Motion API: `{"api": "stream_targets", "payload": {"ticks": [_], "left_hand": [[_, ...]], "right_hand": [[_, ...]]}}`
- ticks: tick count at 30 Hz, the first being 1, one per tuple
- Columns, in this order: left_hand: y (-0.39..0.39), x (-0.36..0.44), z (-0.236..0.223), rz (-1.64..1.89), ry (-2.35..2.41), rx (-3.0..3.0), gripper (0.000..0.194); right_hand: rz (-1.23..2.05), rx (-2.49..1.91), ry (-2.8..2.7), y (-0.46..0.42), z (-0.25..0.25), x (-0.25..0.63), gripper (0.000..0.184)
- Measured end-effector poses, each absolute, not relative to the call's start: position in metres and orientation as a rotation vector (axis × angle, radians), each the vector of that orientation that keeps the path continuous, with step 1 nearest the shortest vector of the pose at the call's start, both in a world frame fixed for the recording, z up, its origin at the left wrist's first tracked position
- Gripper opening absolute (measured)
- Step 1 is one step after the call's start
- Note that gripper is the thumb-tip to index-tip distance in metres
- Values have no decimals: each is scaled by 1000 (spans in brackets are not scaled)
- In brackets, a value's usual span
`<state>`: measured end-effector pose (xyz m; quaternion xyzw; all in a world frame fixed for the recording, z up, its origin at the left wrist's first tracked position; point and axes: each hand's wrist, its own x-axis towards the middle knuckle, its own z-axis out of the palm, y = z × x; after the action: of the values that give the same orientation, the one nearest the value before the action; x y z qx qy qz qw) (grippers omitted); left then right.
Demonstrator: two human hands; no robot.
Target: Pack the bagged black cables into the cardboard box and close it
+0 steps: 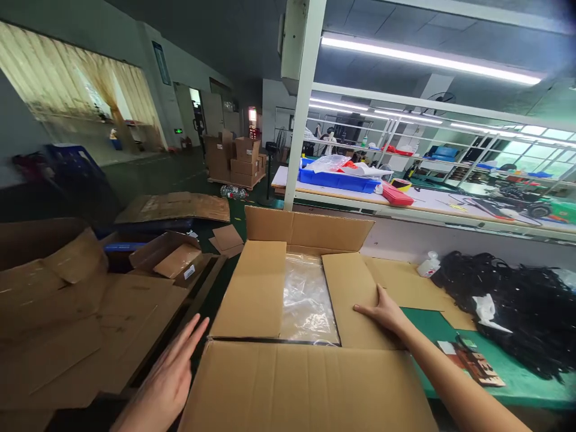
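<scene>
On the green tabletop (517, 384) right in front of me, the cardboard box (292, 312) is sitting with its flaps partly folded in over clear plastic (308, 297). I am pressing my right hand (382, 312) flat on the right flap, fingers together. My left hand (168, 375) is hovering just beside the left flap, fingers straight, holding nothing.

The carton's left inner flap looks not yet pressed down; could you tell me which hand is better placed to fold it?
Probably the left. The left hand hovers open beside the carton, nearest the left flap. The right hand already rests flat on the right flap.
</scene>
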<state>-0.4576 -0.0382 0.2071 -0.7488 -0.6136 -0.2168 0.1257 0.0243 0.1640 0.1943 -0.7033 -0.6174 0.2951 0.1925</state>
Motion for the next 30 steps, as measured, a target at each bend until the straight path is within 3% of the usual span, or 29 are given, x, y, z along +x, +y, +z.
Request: {"api": "stream_targets", "payload": {"ticks": [5,12,14,17,23,27,30], "left_hand": [[-62,-465,205,-207,-1549,-2338,76],[-47,-465,233,-176,-1485,-2681,72],[-36,-469,230,-302,-1616,-2818,60],[-17,-467,219,-829,-1757,-2918,51],[23,-431,230,-1831,-2502,-2194,77],[56,-425,226,-1992,-2780,-1866,92],[75,-429,209,-1697,-2945,-1655,98]], "right_hand": [[924,-1892,-1730,165,194,30,115],[1213,-1807,-1638,162,194,49,113],[1343,-1721,-1524,156,198,50,114],[1502,-1615,-1346,146,202,53,112],[1420,-1572,-1238,138,160,76,78],[1518,-1524,-1038,130,134,83,65],[1611,-1490,-1083,131,140,85,70]]}}
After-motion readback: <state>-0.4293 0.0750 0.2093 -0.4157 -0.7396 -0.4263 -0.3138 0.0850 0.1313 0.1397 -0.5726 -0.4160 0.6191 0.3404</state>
